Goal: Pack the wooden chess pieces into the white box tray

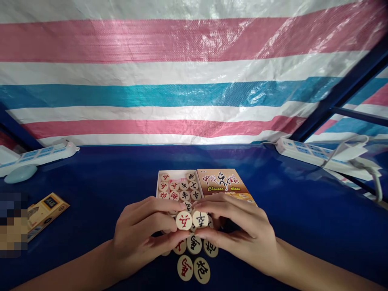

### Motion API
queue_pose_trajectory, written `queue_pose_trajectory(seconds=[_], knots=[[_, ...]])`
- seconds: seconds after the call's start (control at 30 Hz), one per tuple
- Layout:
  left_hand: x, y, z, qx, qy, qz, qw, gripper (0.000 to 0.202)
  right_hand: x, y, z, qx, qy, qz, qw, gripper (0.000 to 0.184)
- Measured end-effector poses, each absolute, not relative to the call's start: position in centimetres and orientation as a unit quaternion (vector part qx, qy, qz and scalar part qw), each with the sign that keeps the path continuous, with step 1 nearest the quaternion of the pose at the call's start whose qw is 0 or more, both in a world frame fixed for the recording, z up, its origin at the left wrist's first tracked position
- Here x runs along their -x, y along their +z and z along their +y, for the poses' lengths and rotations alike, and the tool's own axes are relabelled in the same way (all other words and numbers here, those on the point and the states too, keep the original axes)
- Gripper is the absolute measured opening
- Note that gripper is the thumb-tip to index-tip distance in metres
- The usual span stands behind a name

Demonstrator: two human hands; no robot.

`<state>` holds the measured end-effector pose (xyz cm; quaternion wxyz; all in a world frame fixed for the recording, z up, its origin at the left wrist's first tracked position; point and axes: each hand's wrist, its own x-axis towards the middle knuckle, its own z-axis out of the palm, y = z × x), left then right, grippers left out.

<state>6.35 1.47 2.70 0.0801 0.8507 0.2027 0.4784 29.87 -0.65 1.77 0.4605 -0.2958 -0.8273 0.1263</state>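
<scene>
Left hand [142,234] pinches a red-marked piece [184,220] and right hand [242,234] a black-marked piece [200,219], fingers closed. The discs sit side by side, touching. The box [178,171] lies just beyond; loose pieces [194,268] lie nearer.

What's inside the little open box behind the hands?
Round cream chess pieces with red or black characters lie flat in the box. Its near end is hidden behind the left hand and right hand.
</scene>
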Motion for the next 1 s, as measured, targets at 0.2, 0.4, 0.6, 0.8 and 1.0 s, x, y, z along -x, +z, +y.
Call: queue_pose_trajectory(seconds=[0.2, 0.4, 0.6, 0.8, 1.0], knots=[[-6.46, 2.81, 1.50, -0.852, 0.476, 0.200, 0.081, 0.012, -29.88, 1.58, -0.64, 0.298, 0.135, -0.826, 0.459, 0.038], [-6.34, 2.83, 1.42, -0.853, 0.473, 0.204, 0.084, 0.012, -29.95, 1.68, -0.72, 0.296, 0.135, -0.830, 0.454, 0.038], [-6.33, 2.70, 1.61, -0.854, 0.476, 0.188, 0.091, 0.010, -30.07, 1.55, -0.71, 0.312, 0.112, -0.833, 0.443, 0.036], [-6.39, 2.76, 1.62, -0.853, 0.477, 0.195, 0.082, 0.012, -30.06, 1.69, -0.69, 0.335, 0.061, -0.834, 0.434, 0.033], [-6.38, 2.50, 1.65, -0.849, 0.484, 0.190, 0.092, 0.013, -29.92, 1.74, -0.62, 0.328, 0.041, -0.832, 0.447, 0.033]])
